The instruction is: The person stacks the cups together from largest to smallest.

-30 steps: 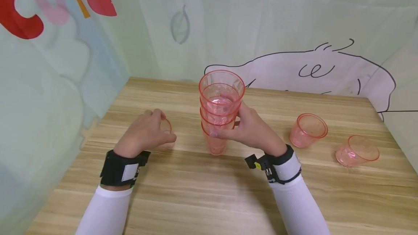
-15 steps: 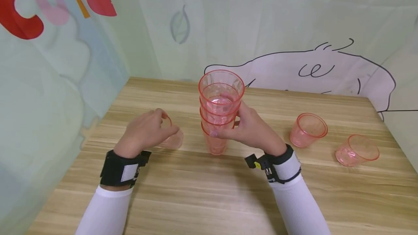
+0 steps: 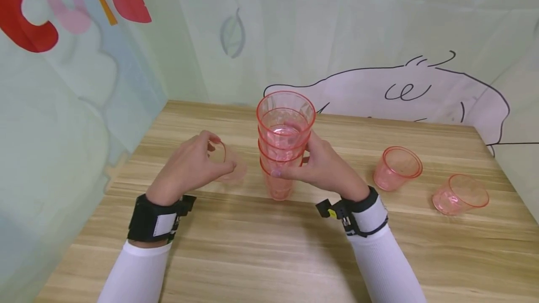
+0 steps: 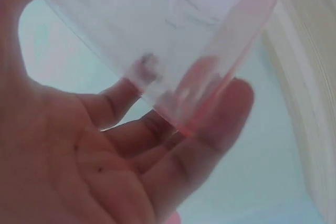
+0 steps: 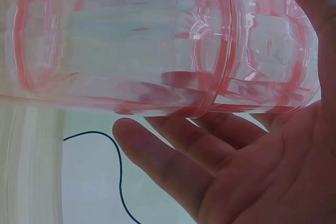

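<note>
In the head view, my left hand [image 3: 189, 167] pinches the rim of a clear pink plastic cup [image 3: 236, 168], thumb on the near side and fingers on the far side. The cup is tipped, with its base toward the right; the left wrist view shows its see-through wall [image 4: 173, 35] between thumb and fingers. Just right of it stands an upright stack of nested pink cups [image 3: 281, 153]. My right hand [image 3: 322, 162] grips this stack from its right side, thumb in front. Most of the right fingers are hidden behind the stack in the head view.
Two more pink cups are on the wooden table [image 3: 261, 251] at the right: an upright one [image 3: 391, 172] and another cup [image 3: 459, 195] nearer the right edge. A printed cloth backdrop [image 3: 337, 27] rises along the table's back and left edges.
The left hand has moved slightly up and right, and its cup has swung out from behind the hand, base rightward toward the stack. The right hand and the stack stay in place.
</note>
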Demonstrator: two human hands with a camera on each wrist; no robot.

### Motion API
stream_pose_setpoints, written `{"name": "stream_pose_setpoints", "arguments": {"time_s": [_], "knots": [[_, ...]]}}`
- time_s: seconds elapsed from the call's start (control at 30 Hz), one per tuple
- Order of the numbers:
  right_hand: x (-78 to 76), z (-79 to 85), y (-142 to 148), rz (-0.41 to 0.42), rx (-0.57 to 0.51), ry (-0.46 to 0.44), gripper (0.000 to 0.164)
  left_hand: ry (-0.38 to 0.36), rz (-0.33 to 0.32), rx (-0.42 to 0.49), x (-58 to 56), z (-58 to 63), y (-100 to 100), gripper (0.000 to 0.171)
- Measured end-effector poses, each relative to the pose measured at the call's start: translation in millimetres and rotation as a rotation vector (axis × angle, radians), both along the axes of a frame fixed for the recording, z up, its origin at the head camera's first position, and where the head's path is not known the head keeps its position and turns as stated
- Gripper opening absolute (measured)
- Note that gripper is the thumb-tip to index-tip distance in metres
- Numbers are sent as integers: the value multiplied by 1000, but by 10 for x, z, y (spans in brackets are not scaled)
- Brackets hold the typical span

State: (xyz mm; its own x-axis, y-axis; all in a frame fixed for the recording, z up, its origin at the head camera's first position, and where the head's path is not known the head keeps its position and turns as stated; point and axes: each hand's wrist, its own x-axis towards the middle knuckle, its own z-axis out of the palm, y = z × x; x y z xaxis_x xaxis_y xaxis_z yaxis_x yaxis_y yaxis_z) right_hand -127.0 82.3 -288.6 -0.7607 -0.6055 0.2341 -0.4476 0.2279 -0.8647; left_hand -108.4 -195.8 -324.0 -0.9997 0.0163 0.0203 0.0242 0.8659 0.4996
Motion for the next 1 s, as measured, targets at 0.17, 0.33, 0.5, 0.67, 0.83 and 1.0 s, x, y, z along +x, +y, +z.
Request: {"name": "stream_pose_setpoints", "arguments": {"time_s": [0.17, 0.33, 0.5, 0.67, 0.83, 1.0], "knots": [[-5, -10, 4, 9, -5, 0, 71, 42, 8, 32, 17, 30, 11, 60], [-8, -14, 6, 14, -14, -11, 69, 63, 5, 55, 30, 68, 24, 65], [-8, -12, 6, 17, -16, -9, 69, 81, 4, 59, 41, 96, 23, 69], [-10, -13, 3, 21, -16, -7, 69, 121, -3, 80, 30, 105, 19, 71], [-10, -20, 4, 21, -15, -2, 69, 175, -10, 153, 19, 111, 20, 69], [-10, -24, 5, 16, -17, -5, 69, 236, -21, 173, 12, 109, 23, 72]]}}
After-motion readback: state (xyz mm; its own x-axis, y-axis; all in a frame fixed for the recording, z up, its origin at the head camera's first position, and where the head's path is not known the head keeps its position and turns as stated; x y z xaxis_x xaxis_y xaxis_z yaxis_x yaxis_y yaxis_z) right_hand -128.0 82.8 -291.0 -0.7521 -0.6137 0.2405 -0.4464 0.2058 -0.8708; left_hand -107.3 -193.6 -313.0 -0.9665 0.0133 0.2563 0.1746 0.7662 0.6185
